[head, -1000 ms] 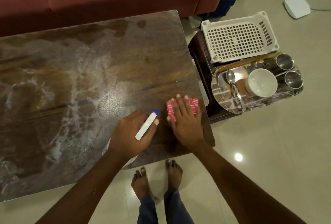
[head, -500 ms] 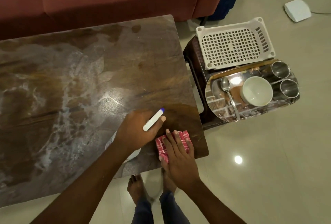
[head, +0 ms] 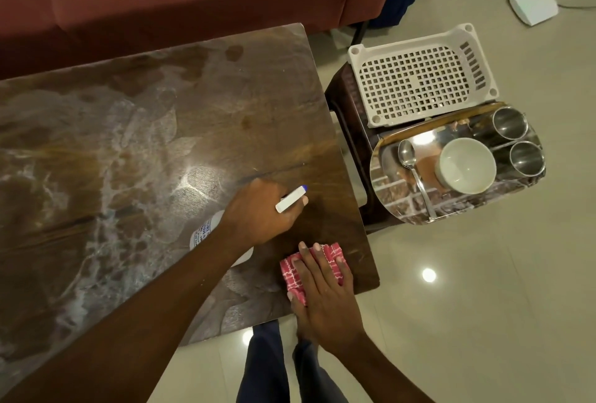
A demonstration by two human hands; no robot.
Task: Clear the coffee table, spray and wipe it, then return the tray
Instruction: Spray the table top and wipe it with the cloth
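Straight fingers [head: 319,260] of the right hand [head: 325,296] press flat on a pink checked cloth [head: 292,280] at the near right corner of the coffee table [head: 161,119]. Just beside it, the left hand [head: 258,212] is curled round a white spray bottle [head: 290,201]. The steel tray [head: 396,202], carrying a bowl [head: 466,165], a spoon [head: 408,154] and two cups [head: 509,122], sits on a stool [head: 346,102] right of the table.

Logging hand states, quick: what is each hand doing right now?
Left hand: gripping the white plastic spray bottle with a blue nozzle tip.
Right hand: open, pressing the pink checked cloth onto the brown coffee table.
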